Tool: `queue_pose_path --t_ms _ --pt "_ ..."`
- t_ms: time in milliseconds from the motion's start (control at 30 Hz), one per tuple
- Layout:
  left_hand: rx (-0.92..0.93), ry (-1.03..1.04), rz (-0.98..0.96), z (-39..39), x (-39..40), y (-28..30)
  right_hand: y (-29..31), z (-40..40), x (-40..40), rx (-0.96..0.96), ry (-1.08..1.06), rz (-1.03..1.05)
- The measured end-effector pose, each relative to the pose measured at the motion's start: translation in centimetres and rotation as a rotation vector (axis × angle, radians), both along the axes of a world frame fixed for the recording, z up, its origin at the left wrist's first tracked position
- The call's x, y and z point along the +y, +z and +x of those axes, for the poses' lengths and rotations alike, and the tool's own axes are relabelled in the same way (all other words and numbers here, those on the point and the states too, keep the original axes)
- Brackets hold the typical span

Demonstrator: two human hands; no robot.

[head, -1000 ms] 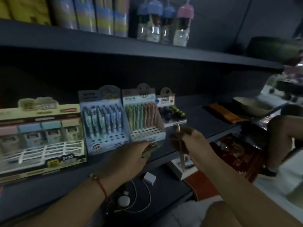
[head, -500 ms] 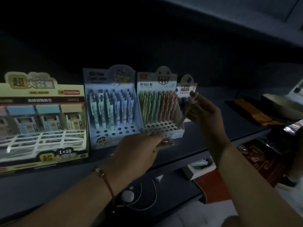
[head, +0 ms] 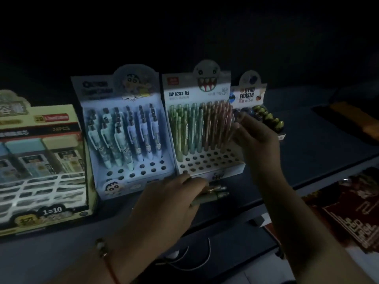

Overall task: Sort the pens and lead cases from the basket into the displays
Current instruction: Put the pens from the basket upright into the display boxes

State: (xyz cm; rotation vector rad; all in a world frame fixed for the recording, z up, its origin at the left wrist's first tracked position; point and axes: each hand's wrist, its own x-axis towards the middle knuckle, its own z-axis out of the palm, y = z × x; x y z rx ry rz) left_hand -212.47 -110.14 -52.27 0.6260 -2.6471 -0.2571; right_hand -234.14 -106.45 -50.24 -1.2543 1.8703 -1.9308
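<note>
My left hand (head: 170,199) grips a small bunch of green pens (head: 213,194) just in front of the monster-face pen display (head: 207,160) on the dark shelf. My right hand (head: 254,140) pinches one pinkish pen (head: 230,136) and holds it slanted at the right side of that display, among the pink pens standing there. The display holds green pens on its left and pink ones on its right, with several bare holes in front. A blue cartoon pen display (head: 123,128) stands to its left. A yellow lead-case display (head: 41,160) sits at far left. The basket is out of view.
A gyro eraser display (head: 254,95) with dark and green erasers stands behind my right hand. An orange item (head: 356,117) lies at the far right of the shelf. Below the shelf edge hang a white cable (head: 196,261) and a red patterned package (head: 348,212).
The view has closed in on the displays. My right hand has carried the pink pen down to the right side of the monster display. My left hand still holds the green pens.
</note>
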Motion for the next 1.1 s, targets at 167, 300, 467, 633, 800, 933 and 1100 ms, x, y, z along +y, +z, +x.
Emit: queue_pose_path --t_ms 167,300,467,633,800,933,1100 --pt "-0.006 0.034 -0.01 0.1 -0.3 -0.2 -0.9 -0.3 -1.6 0.257 -0.137 0.177" --pt "0.005 0.051 0.026 0.6 -0.4 0.2 -1.3 0.0 -1.7 0.269 -0.198 0.228" --pt "0.057 0.059 0.003 1.1 -0.7 0.9 0.1 2.1 0.0 0.178 -0.194 0.156" --pt "0.161 0.141 0.077 2.5 -1.8 2.0 3.3 6.0 2.4 -0.099 0.251 0.344" --pt "0.234 0.162 0.171 3.3 -1.8 2.0 2.5 9.2 3.0 -0.376 0.538 0.454" --pt "0.263 0.15 0.257 3.3 -0.9 2.3 1.9 9.5 3.3 -0.329 0.527 0.33" --pt "0.284 0.207 0.315 3.3 0.0 2.5 1.9 9.1 3.7 -0.354 0.479 0.273"
